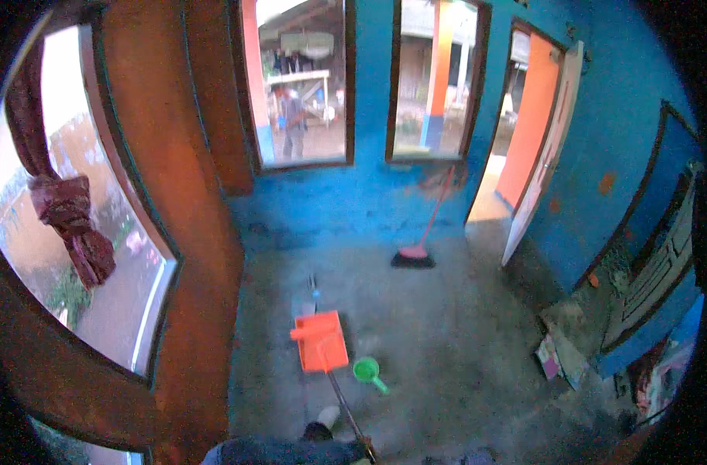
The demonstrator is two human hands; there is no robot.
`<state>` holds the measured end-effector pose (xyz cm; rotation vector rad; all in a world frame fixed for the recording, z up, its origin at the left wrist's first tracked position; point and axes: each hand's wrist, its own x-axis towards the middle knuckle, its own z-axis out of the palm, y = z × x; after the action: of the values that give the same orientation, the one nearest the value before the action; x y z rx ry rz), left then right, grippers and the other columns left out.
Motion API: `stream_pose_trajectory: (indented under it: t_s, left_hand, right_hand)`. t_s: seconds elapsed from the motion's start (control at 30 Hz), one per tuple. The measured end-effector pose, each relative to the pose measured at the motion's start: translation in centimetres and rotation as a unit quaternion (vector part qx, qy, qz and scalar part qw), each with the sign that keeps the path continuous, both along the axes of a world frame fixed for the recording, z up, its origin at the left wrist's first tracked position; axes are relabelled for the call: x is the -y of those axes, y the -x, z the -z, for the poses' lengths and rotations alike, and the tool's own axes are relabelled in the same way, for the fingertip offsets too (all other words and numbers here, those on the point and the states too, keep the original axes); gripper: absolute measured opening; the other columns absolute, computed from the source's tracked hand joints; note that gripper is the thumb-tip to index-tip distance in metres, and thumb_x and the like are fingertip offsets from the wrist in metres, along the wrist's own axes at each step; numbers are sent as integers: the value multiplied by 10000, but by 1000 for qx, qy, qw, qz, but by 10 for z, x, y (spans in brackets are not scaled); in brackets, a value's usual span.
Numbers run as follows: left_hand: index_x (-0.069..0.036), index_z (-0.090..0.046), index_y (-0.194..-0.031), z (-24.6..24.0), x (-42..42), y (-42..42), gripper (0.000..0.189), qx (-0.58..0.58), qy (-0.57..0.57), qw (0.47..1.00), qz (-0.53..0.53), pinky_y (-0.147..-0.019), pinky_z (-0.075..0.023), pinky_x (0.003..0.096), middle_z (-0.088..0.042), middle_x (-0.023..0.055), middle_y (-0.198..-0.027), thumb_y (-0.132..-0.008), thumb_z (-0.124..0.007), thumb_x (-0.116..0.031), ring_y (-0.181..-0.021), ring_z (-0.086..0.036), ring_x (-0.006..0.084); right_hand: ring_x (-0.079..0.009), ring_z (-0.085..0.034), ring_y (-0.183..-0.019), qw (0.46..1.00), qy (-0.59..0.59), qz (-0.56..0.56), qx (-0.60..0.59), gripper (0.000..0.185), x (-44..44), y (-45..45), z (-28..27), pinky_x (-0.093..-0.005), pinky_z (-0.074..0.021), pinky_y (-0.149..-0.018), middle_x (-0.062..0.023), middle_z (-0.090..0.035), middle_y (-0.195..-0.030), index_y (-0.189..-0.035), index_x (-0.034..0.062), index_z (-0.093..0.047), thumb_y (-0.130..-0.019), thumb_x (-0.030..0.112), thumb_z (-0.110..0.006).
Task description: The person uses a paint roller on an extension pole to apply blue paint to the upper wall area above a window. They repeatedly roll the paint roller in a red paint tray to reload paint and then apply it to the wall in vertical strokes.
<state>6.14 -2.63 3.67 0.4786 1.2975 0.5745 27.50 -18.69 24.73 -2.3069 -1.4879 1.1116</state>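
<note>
At the bottom edge, a dark sleeve reaches in from the left, and my left hand (364, 446) is closed around the long dark handle of an orange dustpan (324, 346). The dustpan lies ahead of the hand, over the grey floor. Just right of the pan is a green plastic dipper (366, 369) with a short handle. Beyond the pan are a small pale blue item and a dark thin one, too blurred to name. A broom with a pink handle and dark bristles (413, 259) leans against the blue wall. My right hand is out of view.
An open door (548, 157) stands at the right of the far wall. Papers or cardboard (559, 360) lie on the floor at right, near a pale panelled piece (655, 273). A knotted curtain (74, 221) hangs in the left window. Through the far window, a person (293, 125) stands outside.
</note>
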Motion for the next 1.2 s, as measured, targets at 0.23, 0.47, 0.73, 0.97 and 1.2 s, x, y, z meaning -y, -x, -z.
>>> stream_pose_trajectory:
  t_s: [0.23,0.47,0.73,0.97,1.2]
  left_hand:
    - [-15,-459,-805,-80,-44,-4,257,-19,-106,993,-45,-400,-444,395,-504,113,-567,-865,-490,-263,-436,-520,246]
    - [-15,-449,-811,-144,-90,-39,242,-26,-190,978,-79,-394,-445,385,-499,107,-566,-858,-509,-245,-434,-521,240]
    - [-16,-439,-819,-195,-153,-82,231,-22,-287,953,-100,-386,-446,373,-493,101,-565,-850,-530,-226,-431,-523,232]
    - [-34,-376,-837,-304,-255,-126,211,68,-330,933,-126,-395,-445,352,-466,77,-593,-871,-508,-195,-445,-505,204]
    - [-68,-366,-854,-428,-360,-181,207,54,-437,882,-165,-391,-422,315,-408,26,-600,-877,-511,-214,-443,-446,134]
  right_hand:
    - [-329,-570,-671,997,-63,4,-43,317,-29,-26,-11,-443,-447,-613,-157,-589,-717,-901,38,-582,-793,336,-589]
    - [-326,-569,-680,993,-93,5,-73,322,-68,-60,-18,-441,-446,-623,-159,-591,-730,-910,33,-581,-799,335,-588]
    - [-322,-567,-691,991,-90,23,-98,328,-98,-104,-8,-439,-445,-635,-162,-593,-746,-920,28,-580,-805,335,-586]
    - [-319,-566,-700,987,-91,41,-128,334,-117,-148,1,-437,-445,-646,-164,-595,-759,-928,23,-578,-810,335,-584]
    - [-316,-564,-709,973,-132,34,-187,339,-163,-200,34,-435,-444,-656,-166,-597,-773,-937,18,-577,-816,335,-582]
